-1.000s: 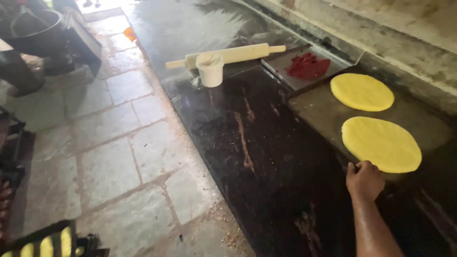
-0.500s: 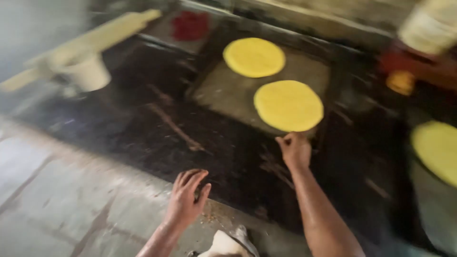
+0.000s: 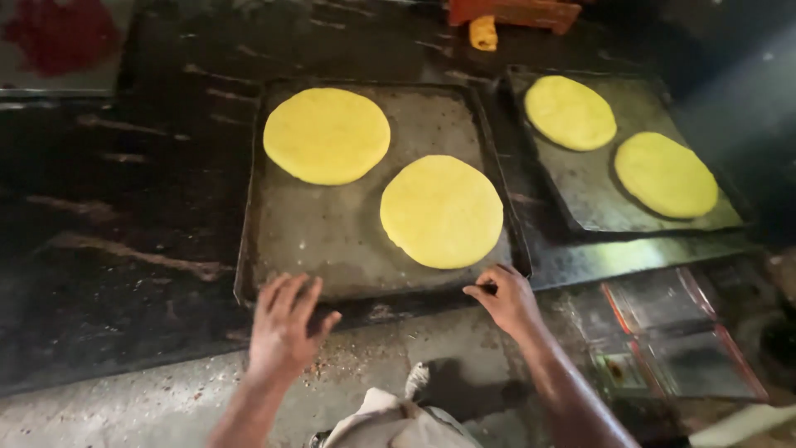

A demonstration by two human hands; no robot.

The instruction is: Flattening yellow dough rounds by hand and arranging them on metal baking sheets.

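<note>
**Both hands at the near rim of a loaded baking tray**

The left hand (image 3: pixel 286 328) lies flat and spread, fingers wide, on the near edge of the dark metal tray (image 3: pixel 332 241), holding nothing. The right hand (image 3: pixel 504 296) is narrower — fingers curled, their tips at the tray's near right corner, touching the rim; whether they pinch it or only rest there cannot be told.

On the tray lie two flat yellow dough rounds: one at the far left (image 3: pixel 327 135), one nearer and to the right (image 3: pixel 442 211), apart from each other. The nearer round comes close to the right rim, just above the right fingers.

To handle the tray well from this stance, I judge both hands need an even hold on the rim, kept level and clear of the nearer round so the soft dough is not dented or slid.

To the right stands a second tray (image 3: pixel 597 199) with two more rounds, on the same dark counter (image 3: pixel 124 249).

The top left shows a red smear, cut off by the frame — unclear what it is. An orange object at the top edge is also cropped. Pale cloth at the bottom is only partly seen.
</note>
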